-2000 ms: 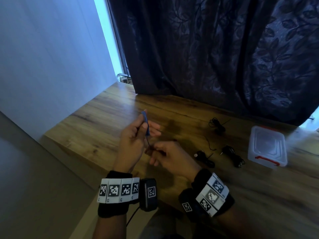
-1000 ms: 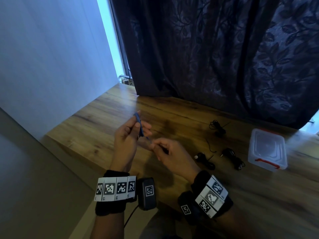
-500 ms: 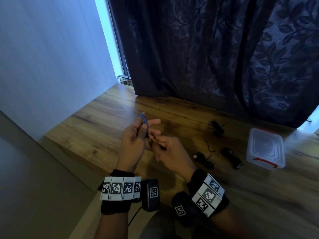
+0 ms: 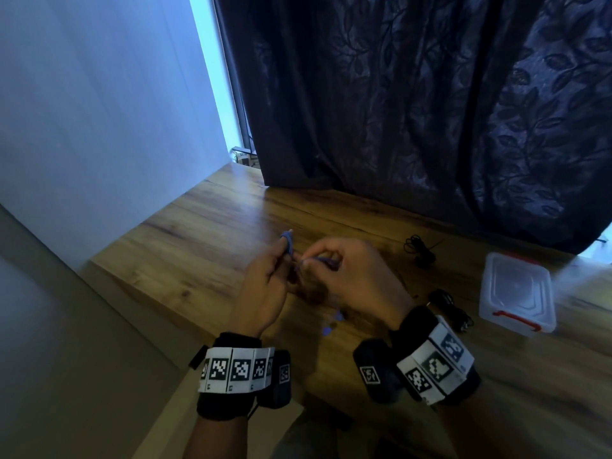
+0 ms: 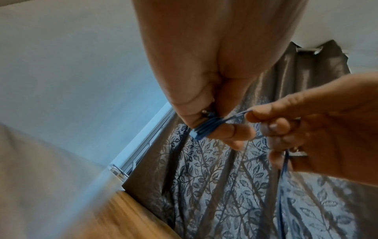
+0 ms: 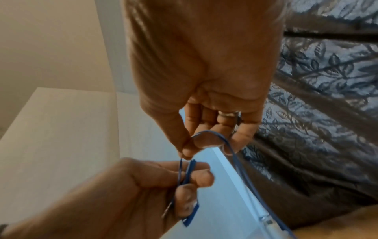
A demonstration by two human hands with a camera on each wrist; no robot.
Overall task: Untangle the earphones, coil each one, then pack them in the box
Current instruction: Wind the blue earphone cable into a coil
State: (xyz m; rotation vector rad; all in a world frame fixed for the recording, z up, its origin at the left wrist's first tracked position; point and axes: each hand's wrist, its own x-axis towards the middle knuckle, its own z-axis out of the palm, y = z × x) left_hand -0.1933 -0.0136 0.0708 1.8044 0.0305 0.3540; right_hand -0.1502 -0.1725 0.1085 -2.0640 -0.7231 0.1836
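Observation:
A blue earphone cable (image 4: 288, 242) is wound in several turns round the fingers of my left hand (image 4: 286, 251), held above the wooden table (image 4: 198, 233). In the left wrist view the coil (image 5: 206, 127) sits under the thumb of that hand. My right hand (image 4: 309, 261) pinches the free run of the cable (image 6: 214, 134) between thumb and forefinger, close beside the coil. The rest of the cable (image 5: 283, 177) hangs below the right hand. Two black earphone bundles (image 4: 419, 248) (image 4: 447, 306) lie on the table to the right. A clear plastic box (image 4: 516, 293) with red clips stands beyond them.
A dark leaf-patterned curtain (image 4: 430, 111) hangs along the table's far edge. A pale wall (image 4: 99, 111) stands at the left. The table's left edge (image 4: 139, 286) drops to the floor near my left hand.
My right hand has risen from below the left hand's fingers to level with them, carrying the blue cable round the coil. The left hand stays in about the same place.

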